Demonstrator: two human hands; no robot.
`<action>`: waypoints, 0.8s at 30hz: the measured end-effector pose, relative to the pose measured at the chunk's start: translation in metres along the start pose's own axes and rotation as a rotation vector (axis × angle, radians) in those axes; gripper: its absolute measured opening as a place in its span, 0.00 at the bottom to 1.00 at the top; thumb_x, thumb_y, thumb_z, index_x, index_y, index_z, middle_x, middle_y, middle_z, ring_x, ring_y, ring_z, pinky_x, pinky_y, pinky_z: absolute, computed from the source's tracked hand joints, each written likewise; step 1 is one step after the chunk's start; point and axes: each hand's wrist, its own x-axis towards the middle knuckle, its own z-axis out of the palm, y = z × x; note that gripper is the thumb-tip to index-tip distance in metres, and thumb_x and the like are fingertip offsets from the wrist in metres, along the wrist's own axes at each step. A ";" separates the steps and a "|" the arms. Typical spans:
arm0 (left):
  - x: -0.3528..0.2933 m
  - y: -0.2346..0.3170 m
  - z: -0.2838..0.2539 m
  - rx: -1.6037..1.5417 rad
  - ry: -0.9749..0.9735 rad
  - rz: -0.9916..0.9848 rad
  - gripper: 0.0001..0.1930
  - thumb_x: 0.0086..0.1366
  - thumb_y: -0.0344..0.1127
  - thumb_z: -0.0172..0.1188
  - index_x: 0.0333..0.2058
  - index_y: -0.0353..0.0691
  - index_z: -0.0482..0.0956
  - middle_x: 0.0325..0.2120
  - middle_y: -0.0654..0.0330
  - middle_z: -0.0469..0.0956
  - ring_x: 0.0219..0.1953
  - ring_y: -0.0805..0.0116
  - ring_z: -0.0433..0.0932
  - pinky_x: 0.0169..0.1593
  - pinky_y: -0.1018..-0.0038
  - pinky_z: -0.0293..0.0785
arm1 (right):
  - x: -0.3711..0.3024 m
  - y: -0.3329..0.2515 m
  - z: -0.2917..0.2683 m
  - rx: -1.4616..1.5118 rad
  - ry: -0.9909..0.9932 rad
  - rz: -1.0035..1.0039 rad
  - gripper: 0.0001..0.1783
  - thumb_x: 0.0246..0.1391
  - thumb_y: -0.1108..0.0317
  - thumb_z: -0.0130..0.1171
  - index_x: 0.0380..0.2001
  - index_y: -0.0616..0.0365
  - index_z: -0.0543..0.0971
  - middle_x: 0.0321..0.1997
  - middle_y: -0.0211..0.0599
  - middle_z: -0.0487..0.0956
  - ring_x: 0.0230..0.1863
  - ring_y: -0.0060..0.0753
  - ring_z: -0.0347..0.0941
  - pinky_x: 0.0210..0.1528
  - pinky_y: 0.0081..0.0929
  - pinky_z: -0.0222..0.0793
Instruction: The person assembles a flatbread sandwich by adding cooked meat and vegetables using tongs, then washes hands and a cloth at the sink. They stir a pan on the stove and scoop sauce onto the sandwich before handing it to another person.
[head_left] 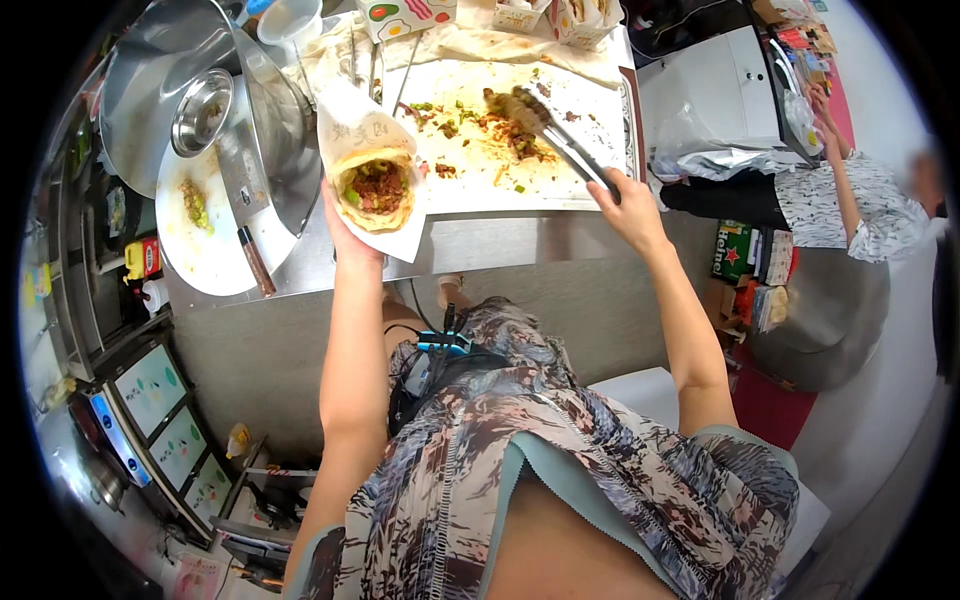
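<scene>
My left hand (352, 240) is closed around a white paper sleeve. Inside the sleeve sits a round flatbread (378, 222), its open top showing chopped brown meat and green pepper filling (376, 188). A pair of metal tongs (575, 152) with dark handles is gripped in my right hand (632, 210). The brown ends of the tongs hang blurred over a pale board (480, 195) strewn with chopped filling (525, 140); whether they pinch any of it I cannot tell. A beige cloth (540, 48) lies along the board's far edge.
On the left, a round white cutting board (190, 255) bears a cleaver (245, 190), a small steel bowl (203, 110) and chopped scraps. Behind rises a large steel basin (150, 50). Paper-wrapped goods in boxes (585, 22) stand at the back. Another person (850, 205) works at far right.
</scene>
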 end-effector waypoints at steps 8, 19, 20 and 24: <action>0.001 0.005 -0.016 -0.046 0.041 -0.042 0.33 0.62 0.59 0.47 0.61 0.47 0.62 0.58 0.48 0.63 0.57 0.44 0.65 0.59 0.37 0.62 | 0.005 -0.022 0.007 0.053 0.061 -0.075 0.23 0.53 0.51 0.58 0.41 0.61 0.78 0.32 0.51 0.80 0.35 0.52 0.78 0.38 0.40 0.71; -0.011 0.020 -0.019 -0.084 0.010 -0.042 0.36 0.60 0.58 0.49 0.62 0.46 0.59 0.60 0.47 0.61 0.58 0.42 0.63 0.61 0.35 0.58 | -0.111 -0.054 0.098 0.357 0.211 0.337 0.31 0.57 0.49 0.55 0.49 0.69 0.72 0.35 0.56 0.80 0.38 0.53 0.78 0.40 0.41 0.73; -0.012 0.021 -0.018 -0.077 0.017 -0.043 0.35 0.60 0.58 0.49 0.62 0.46 0.59 0.59 0.47 0.62 0.58 0.42 0.64 0.61 0.35 0.58 | -0.102 -0.073 0.101 0.368 0.179 0.328 0.30 0.57 0.49 0.55 0.49 0.68 0.71 0.33 0.54 0.79 0.36 0.53 0.78 0.39 0.42 0.72; -0.018 0.028 -0.012 -0.116 0.032 -0.063 0.34 0.61 0.57 0.48 0.62 0.46 0.59 0.58 0.47 0.63 0.57 0.44 0.66 0.61 0.35 0.59 | -0.058 -0.126 0.113 0.335 0.214 0.181 0.23 0.57 0.53 0.55 0.44 0.64 0.70 0.34 0.51 0.77 0.33 0.53 0.76 0.34 0.46 0.71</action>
